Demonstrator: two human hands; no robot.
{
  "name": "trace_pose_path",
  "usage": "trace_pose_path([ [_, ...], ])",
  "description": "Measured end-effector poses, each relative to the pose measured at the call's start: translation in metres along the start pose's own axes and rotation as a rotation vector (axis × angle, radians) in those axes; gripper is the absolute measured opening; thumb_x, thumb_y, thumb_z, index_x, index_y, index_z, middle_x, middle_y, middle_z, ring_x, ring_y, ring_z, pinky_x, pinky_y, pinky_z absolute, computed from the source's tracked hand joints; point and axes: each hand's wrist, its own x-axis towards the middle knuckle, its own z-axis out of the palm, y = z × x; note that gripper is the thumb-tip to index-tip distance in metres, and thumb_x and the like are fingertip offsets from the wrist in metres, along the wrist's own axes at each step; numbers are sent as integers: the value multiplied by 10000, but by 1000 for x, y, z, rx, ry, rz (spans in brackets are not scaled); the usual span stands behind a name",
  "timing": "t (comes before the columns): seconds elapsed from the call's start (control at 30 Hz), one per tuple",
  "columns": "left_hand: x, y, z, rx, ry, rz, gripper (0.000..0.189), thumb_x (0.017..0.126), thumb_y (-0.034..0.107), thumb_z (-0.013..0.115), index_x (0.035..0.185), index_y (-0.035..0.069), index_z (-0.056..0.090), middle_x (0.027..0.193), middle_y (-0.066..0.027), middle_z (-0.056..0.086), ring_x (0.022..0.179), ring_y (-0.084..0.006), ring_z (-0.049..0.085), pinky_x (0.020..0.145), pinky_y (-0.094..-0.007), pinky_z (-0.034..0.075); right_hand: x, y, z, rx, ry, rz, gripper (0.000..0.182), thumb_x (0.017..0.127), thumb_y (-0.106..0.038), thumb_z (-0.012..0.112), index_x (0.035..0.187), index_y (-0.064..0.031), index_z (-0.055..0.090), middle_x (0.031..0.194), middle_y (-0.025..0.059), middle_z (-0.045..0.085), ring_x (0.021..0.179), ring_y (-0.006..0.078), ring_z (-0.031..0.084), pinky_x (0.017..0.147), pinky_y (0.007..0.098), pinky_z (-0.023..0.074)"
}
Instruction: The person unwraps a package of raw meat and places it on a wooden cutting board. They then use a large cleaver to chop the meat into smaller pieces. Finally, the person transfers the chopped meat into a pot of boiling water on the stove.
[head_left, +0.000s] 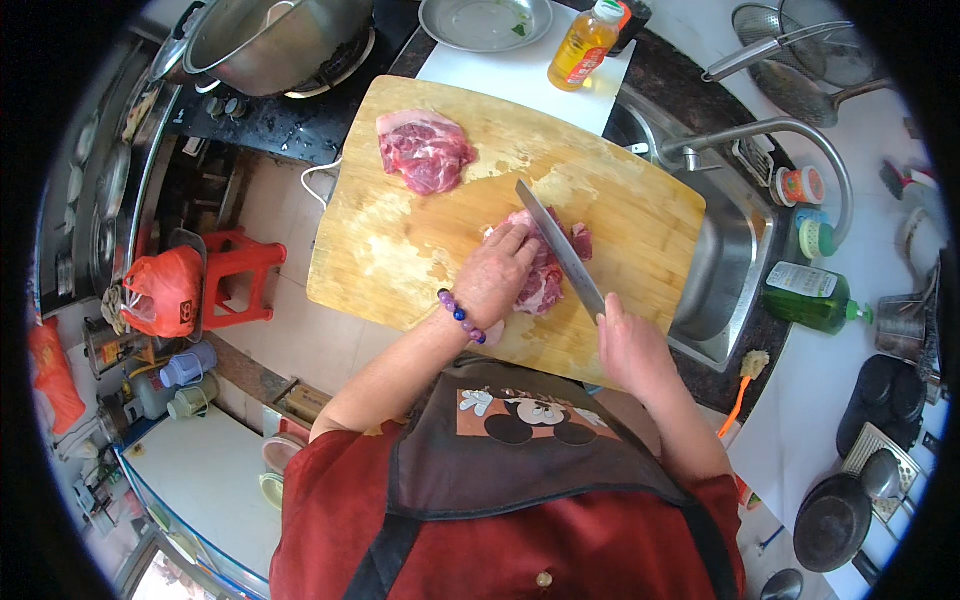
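Note:
A wooden cutting board (637, 217) lies before me. My left hand (496, 268), with a beaded bracelet (460, 316) at the wrist, holds a piece of raw meat (540, 291) down against the board. The handle of a large kitchen knife (562, 249) is in my right hand (634, 346). Its long blade slants up and left across the meat, just right of my left fingers. To the right of the blade lies a smaller bit of meat (582, 241). A second slab of raw meat (424, 150), with a pale fatty edge, rests untouched at the board's far left.
Right of the board is a steel sink (724, 277) with a curved faucet (814, 135) and a green pump bottle (810, 298). Beyond the board stand a metal plate (487, 26) and a bottle of yellow liquid (587, 49). A large pot (277, 52) sits on the stove at upper left.

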Motion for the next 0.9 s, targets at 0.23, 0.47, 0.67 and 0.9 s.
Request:
trace_pose_path([
  [0.23, 2, -3, 1, -25, 11, 24, 316, 742, 28, 610, 1056, 1, 583, 1116, -156, 563, 1062, -340, 542, 915, -399, 470, 65, -22, 2, 24, 10, 10, 111, 896, -83, 423, 956, 7, 444, 716, 240, 637, 706, 402, 649, 620, 518, 506],
  [0.47, 1, 8, -5, -26, -16, -58, 344, 721, 65, 672, 1054, 27, 596, 1121, -154, 562, 1053, -349, 538, 905, -403, 474, 80, -24, 23, 30, 107, -3, 114, 874, -68, 437, 961, 4, 456, 722, 224, 646, 702, 382, 661, 608, 496, 515],
  [0.67, 2, 6, -4, -15, -14, -95, 354, 723, 90, 695, 1060, 38, 598, 1118, -153, 558, 1052, -351, 534, 896, -409, 475, 31, 2, 41, 31, 90, 8, 134, 901, -118, 472, 970, -4, 466, 657, 206, 624, 629, 394, 632, 579, 509, 494],
  [0.9, 11, 10, -16, -16, -54, -110, 278, 747, 92, 686, 1008, 29, 615, 1088, -162, 569, 1019, -344, 539, 877, -408, 476, -37, 51, 47, 75, 117, 52, 223, 904, -183, 550, 995, 16, 505, 644, 217, 604, 603, 409, 608, 575, 517, 481],
])
